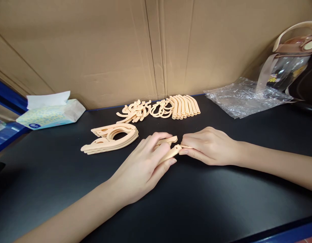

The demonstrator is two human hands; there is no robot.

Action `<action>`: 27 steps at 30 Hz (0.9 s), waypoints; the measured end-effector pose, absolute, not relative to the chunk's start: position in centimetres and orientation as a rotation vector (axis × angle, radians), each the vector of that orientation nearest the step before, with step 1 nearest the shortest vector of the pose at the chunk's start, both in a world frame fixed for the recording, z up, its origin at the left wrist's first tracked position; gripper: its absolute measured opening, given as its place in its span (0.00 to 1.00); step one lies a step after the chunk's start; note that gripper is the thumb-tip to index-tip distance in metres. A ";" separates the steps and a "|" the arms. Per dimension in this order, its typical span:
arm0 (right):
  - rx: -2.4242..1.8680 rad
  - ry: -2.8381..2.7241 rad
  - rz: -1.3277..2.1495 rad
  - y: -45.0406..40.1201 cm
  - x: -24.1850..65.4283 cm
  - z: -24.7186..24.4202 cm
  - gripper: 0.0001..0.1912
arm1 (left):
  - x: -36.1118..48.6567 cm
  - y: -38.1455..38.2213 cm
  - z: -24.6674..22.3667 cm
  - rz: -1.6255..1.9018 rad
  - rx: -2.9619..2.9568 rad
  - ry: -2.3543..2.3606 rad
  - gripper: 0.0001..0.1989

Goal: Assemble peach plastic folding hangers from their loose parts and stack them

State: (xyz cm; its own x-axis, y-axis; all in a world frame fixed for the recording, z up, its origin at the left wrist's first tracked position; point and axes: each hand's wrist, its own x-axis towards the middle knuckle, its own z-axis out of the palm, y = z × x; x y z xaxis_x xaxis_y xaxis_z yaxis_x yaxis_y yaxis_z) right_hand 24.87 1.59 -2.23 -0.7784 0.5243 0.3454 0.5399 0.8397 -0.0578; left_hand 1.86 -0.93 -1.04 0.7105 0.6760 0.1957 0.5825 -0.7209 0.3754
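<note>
My left hand (pixel 146 162) is closed round a beige plastic folding hanger (pixel 170 154), with two of its arms showing between the fingers. My right hand (pixel 209 146) pinches a thin beige piece (pixel 186 146) that meets the hanger's end near its small hole. Most of that piece is hidden by the fingers, so I cannot tell its kind. Left of my hands lies a stack of folded hangers (pixel 112 139). Behind my hands are a heap of loose curved parts (pixel 135 110), several hook-shaped parts (pixel 161 109) and a row of hanger arms (pixel 185 106).
A tissue pack (pixel 52 114) stands at the back left of the black table (pixel 196 206). At the back right are a crumpled clear plastic bag (pixel 244 98) and a drinking bottle (pixel 287 64) with a strap. Cardboard (pixel 107 50) walls off the far edge.
</note>
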 end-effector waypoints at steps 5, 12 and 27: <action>-0.751 -2.669 -0.265 1.5 24.8 -2.2 0.24 | 1.8 -0.9 -1.1 0.427 2.664 0.983 0.07; -0.661 -2.645 -0.492 1.6 24.8 -2.1 0.22 | 1.9 -0.9 -1.3 0.401 2.714 0.976 0.08; -0.614 -2.579 -0.544 1.6 24.6 -2.2 0.19 | 2.0 -0.9 -1.4 0.408 2.757 0.950 0.09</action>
